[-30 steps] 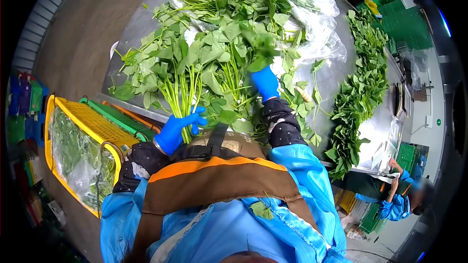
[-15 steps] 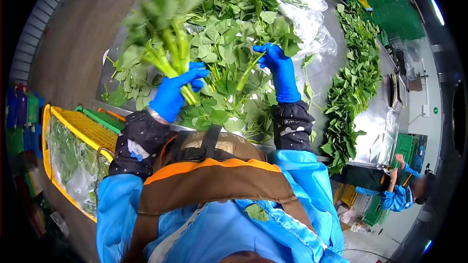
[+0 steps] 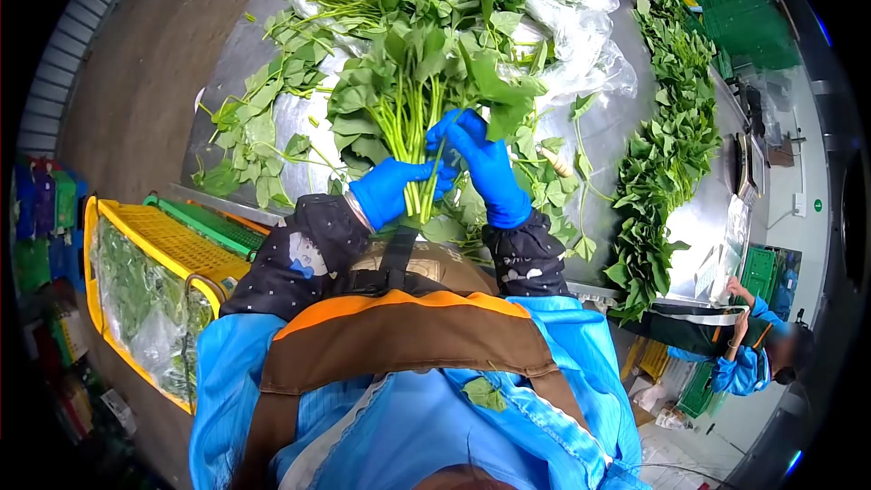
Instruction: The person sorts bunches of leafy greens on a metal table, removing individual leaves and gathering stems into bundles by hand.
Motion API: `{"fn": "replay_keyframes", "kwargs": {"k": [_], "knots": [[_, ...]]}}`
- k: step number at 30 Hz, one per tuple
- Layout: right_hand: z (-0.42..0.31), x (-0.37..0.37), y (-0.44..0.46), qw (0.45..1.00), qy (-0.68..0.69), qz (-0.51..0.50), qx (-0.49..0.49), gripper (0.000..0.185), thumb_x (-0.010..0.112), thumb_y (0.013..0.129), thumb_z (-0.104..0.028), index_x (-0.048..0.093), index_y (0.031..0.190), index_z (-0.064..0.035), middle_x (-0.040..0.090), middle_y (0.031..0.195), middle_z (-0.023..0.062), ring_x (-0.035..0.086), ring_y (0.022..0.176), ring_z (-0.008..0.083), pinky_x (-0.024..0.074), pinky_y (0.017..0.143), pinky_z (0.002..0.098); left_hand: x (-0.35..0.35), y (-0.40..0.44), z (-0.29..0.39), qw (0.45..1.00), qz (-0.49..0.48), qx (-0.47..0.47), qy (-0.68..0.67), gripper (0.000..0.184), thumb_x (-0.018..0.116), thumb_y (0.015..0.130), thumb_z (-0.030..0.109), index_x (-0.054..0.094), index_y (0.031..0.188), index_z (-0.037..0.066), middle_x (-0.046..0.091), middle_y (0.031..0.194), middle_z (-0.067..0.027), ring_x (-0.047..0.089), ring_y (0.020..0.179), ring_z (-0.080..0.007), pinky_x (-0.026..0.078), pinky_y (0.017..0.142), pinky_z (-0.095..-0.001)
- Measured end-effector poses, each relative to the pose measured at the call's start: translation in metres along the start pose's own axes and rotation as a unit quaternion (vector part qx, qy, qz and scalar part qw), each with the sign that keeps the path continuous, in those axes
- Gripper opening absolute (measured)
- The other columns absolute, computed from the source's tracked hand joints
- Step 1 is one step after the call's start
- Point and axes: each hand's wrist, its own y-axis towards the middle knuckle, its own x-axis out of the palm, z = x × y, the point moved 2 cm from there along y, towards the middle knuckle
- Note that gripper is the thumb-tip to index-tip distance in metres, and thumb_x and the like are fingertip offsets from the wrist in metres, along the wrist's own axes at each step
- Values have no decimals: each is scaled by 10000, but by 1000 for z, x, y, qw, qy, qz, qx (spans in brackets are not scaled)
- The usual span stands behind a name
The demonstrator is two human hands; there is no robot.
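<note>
A bunch of leafy green stems (image 3: pixel 399 118) stands upright in front of me, leaves pointing away from my body. My left hand (image 3: pixel 390 191), in a blue glove, is closed round its lower stems, and the cut ends stick out below the fist. My blue-gloved right hand (image 3: pixel 481 163) is at the bunch's right side, its fingers pinched on a leafy stem (image 3: pixel 440 159) laid against the others. Loose leaves and stems (image 3: pixel 240 145) lie on the metal table (image 3: pixel 304 141) around both hands.
Clear plastic bags (image 3: pixel 590 45) with more greens lie at the table's far side. A long row of greens (image 3: pixel 667 154) runs along the right. A yellow crate (image 3: pixel 163 240) of bagged greens stands at lower left. Another person (image 3: pixel 744 354) works at far right.
My left hand has brought the bunch rightward and nearer the middle. My right hand has moved left and down with its stem to meet the bunch.
</note>
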Motion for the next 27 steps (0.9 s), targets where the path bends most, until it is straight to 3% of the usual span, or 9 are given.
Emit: {"fn": "replay_keyframes", "kwargs": {"k": [4, 6, 8, 10, 11, 12, 14, 17, 27], "knots": [[-13, 18, -24, 999, -50, -15, 16, 158, 477, 858, -168, 513, 856, -15, 576, 774, 74, 553, 744, 149, 452, 671, 280, -13, 6, 16, 990, 83, 113, 12, 318, 566, 818, 111, 509, 1099, -27, 585, 994, -116, 574, 903, -210, 472, 753, -315], [-2, 23, -51, 982, 53, -93, 155, 150, 482, 859, -166, 522, 889, -25, 579, 811, 68, 555, 761, 164, 456, 682, 298, -17, 8, 34, 982, 95, 159, -19, 295, 562, 826, 129, 529, 1082, -13, 600, 943, -74, 564, 790, -160, 455, 718, -282], [13, 3, -57, 966, 247, -21, 79, 170, 478, 869, -188, 514, 961, -49, 578, 855, 47, 549, 773, 157, 443, 695, 296, -23, 5, 53, 979, 74, 190, -9, 371, 496, 869, 159, 437, 1205, 14, 577, 973, -57, 544, 821, -147, 446, 748, -272], [18, -16, -61, 901, 430, 51, 5, 208, 474, 879, -210, 506, 1033, -74, 578, 899, 26, 543, 786, 151, 430, 708, 293, -16, -4, 62, 980, -63, 177, -65, 409, 446, 896, 200, 371, 1255, 19, 524, 1118, -93, 527, 958, -187, 435, 814, -304], [7, -31, -56, 775, 595, 210, -15, 309, 464, 886, -268, 481, 1138, -90, 556, 1048, 47, 539, 834, 169, 424, 770, 307, -9, -9, 62, 983, -37, 167, -68, 415, 436, 898, 197, 356, 1263, 17, 484, 1181, -112, 488, 1042, -212, 408, 870, -326], [4, -44, -48, 786, 605, 120, -51, 414, 455, 886, -324, 431, 1219, -79, 541, 1103, 62, 537, 863, 172, 410, 822, 325, -3, -12, 61, 985, -13, 156, -69, 420, 426, 901, 194, 342, 1271, 15, 443, 1244, -131, 450, 1126, -236, 381, 926, -347], [22, -52, -43, 827, 557, 74, 5, 432, 454, 886, -333, 427, 1215, -54, 543, 1083, 73, 532, 877, 162, 419, 804, 314, -3, -9, 53, 983, -58, 170, -27, 465, 430, 894, 202, 297, 1300, 18, 329, 1337, -148, 325, 1237, -253, 281, 1020, -378], [23, -10, -36, 987, 110, 39, 106, 313, 490, 849, -225, 508, 1105, -47, 576, 965, 60, 553, 740, 133, 444, 694, 260, -2, -7, 39, 986, -77, 134, -63, 491, 440, 889, 210, 276, 1311, 19, 305, 1351, -147, 309, 1247, -247, 279, 1021, -378], [44, 29, -24, 980, -74, 30, 184, 156, 597, 793, -135, 609, 886, -12, 576, 742, 24, 511, 591, 74, 414, 535, 202, -23, -18, 10, 991, -5, 132, -6, 451, 477, 874, 192, 380, 1242, -49, 463, 1235, -133, 429, 1151, -205, 309, 984, -310]]}}
